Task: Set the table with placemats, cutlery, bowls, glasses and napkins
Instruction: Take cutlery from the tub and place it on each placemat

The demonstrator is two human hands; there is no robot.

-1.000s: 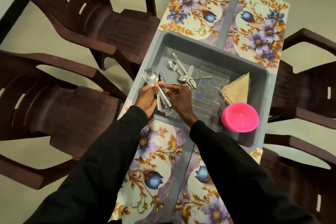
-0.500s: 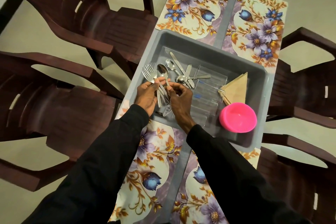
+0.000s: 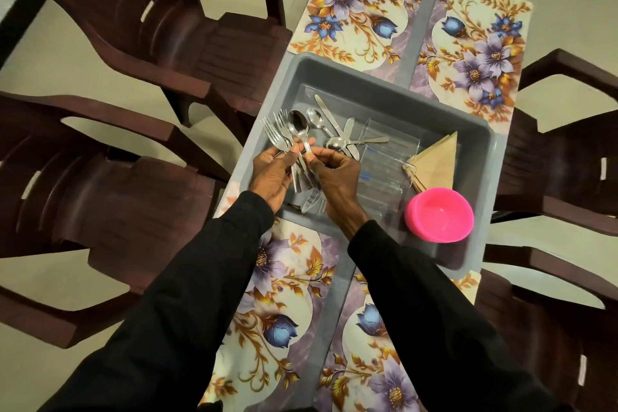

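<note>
Left hand [image 3: 271,174] grips forks [image 3: 277,134]; right hand [image 3: 334,174] pinches spoon [image 3: 298,125] (over grey tub [image 3: 384,77])

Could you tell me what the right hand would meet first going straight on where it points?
The right hand now pinches the spoon; just beyond, it would likely meet the forks held by the left hand.
</note>
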